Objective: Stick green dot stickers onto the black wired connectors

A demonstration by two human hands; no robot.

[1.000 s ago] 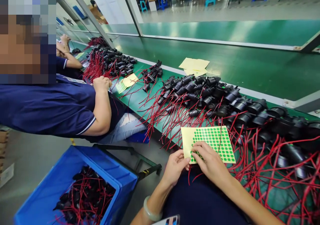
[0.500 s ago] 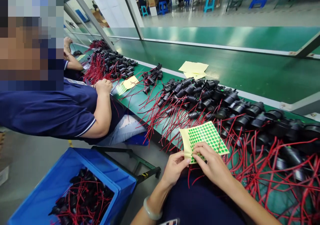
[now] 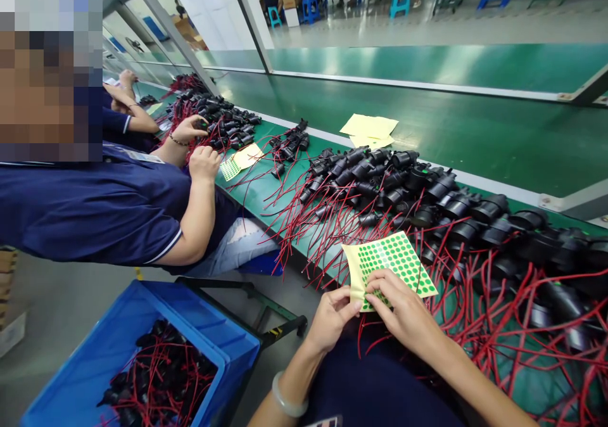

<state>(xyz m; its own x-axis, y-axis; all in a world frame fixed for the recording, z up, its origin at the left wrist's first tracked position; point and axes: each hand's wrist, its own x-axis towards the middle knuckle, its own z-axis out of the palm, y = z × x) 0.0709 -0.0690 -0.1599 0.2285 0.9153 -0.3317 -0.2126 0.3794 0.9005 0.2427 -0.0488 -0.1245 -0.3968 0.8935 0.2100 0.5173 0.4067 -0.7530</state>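
Note:
A pale yellow sticker sheet with rows of green round stickers is held over the bench edge. My left hand pinches its lower left corner between thumb and fingers, and the paper bends there. My right hand lies over the lower part of the sheet, its thumb and fingertips closed on it beside the left thumb. Whether a loose sticker is between those fingertips is hidden. Just beyond the sheet lies a pile of black cylindrical parts with red wires hanging toward me.
Yellow paper sheets lie behind the pile, on the green bench. To the left, a co-worker in a navy shirt handles similar parts near another sticker sheet. A blue bin of wired parts stands at lower left.
My hands and the sheet hold almost the same position. The co-worker's other hand has come into view by the parts, and their nearer hand has shifted slightly right.

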